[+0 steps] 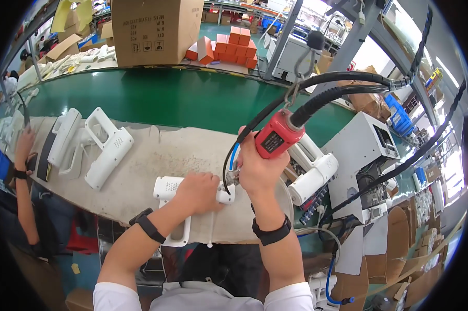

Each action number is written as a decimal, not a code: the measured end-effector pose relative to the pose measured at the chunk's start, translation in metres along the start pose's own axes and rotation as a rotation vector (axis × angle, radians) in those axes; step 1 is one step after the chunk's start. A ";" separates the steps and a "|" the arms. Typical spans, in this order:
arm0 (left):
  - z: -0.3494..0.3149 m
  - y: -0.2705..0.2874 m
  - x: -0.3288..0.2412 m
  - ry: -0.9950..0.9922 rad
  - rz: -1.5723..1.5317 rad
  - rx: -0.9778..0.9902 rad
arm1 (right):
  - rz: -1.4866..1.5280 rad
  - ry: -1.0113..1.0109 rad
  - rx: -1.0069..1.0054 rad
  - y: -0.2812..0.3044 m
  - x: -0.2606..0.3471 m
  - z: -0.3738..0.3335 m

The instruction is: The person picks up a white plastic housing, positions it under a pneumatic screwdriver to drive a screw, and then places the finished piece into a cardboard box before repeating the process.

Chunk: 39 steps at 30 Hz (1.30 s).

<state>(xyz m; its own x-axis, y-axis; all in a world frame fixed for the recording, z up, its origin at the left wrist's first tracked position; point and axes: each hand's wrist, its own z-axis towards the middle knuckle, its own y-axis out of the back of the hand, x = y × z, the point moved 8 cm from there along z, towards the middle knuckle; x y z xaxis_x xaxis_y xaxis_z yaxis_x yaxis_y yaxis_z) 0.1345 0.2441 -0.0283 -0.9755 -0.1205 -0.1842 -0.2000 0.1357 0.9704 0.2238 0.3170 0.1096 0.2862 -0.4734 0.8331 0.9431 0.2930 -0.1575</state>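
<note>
My right hand (264, 168) is closed round a red electric screwdriver (279, 133), held tilted with its lower end over a white plastic housing (167, 185). The screwdriver hangs by a metal hook, with a thick black hose leaving its top. Pressing the housing against the cardboard-covered bench (156, 150), my left hand (197, 193) hides its middle. The housing has a handle loop and a patch of small holes; its right end lies under the screwdriver. The contact between bit and housing is hard to make out. A thin white stem (210, 230) sticks out towards me.
Similar white housings (108, 150) lie to the left, and another (317, 168) stands right of my right hand beside an open grey machine (356, 155). Beyond runs a green belt (140, 96), with a large carton (151, 31) and orange boxes (231, 49) behind. A co-worker's arm (24, 181) is at far left.
</note>
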 end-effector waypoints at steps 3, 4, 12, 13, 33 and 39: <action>-0.004 0.004 -0.003 0.036 0.029 0.061 | 0.027 -0.035 0.038 -0.006 0.000 0.000; -0.004 0.003 -0.003 0.038 0.042 0.078 | 0.029 -0.029 0.039 -0.007 -0.001 0.000; -0.002 0.009 0.003 0.075 -0.080 -0.032 | 0.011 0.100 -0.035 0.018 0.073 -0.002; -0.002 0.015 0.000 0.069 -0.052 0.005 | 0.044 0.106 0.001 0.018 0.083 -0.003; -0.035 0.017 0.068 0.028 -0.087 0.025 | 0.010 -0.015 0.059 0.001 0.046 -0.013; -0.027 0.020 0.032 0.053 -0.209 0.115 | 0.092 0.146 0.098 -0.029 0.079 0.000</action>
<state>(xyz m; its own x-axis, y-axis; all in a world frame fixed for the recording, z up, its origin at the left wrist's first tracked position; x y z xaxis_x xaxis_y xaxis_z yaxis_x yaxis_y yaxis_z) 0.1017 0.2168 -0.0103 -0.9064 -0.2084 -0.3673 -0.4087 0.2135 0.8874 0.2192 0.2708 0.1798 0.3990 -0.5539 0.7308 0.8927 0.4167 -0.1716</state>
